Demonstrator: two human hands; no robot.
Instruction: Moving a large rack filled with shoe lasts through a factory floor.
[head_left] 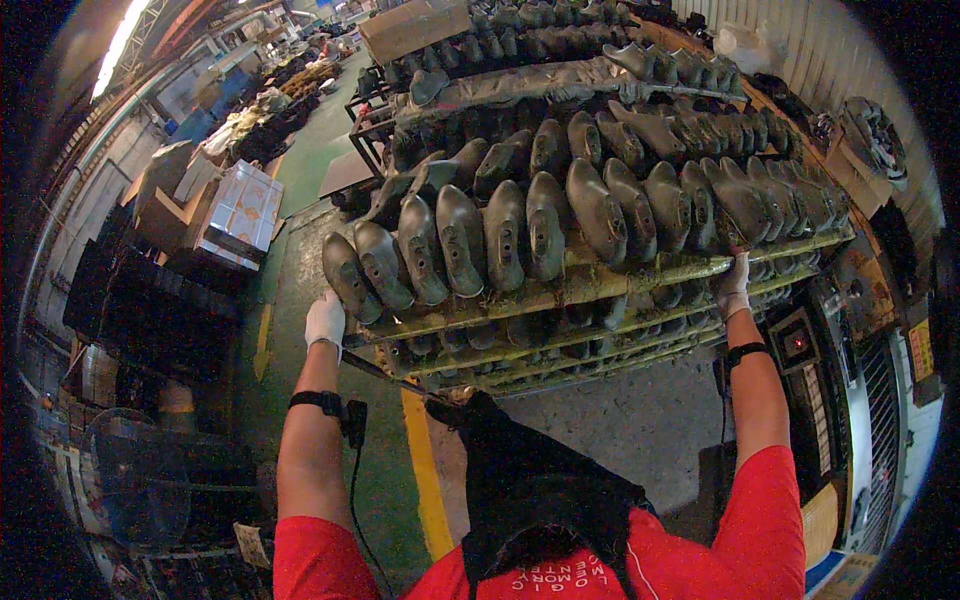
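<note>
In front of me stands a multi-tier shelf rack with worn, yellowish edges. Dark shoe lasts with small holes fill its top tier in a row, toes up and leaning. My left hand, in a white glove, grips the rack's near left corner beside the end last; its fingertips are partly hidden. Farther right, my right hand, also gloved, is closed on the front edge of the top shelf. Both arms reach out wide. More lasts show dimly on the tiers below.
Another rack loaded with lasts stands behind. Cartons are stacked at left beside the green floor. A machine with a red light stands close by my right arm. A yellow floor line runs near my left side.
</note>
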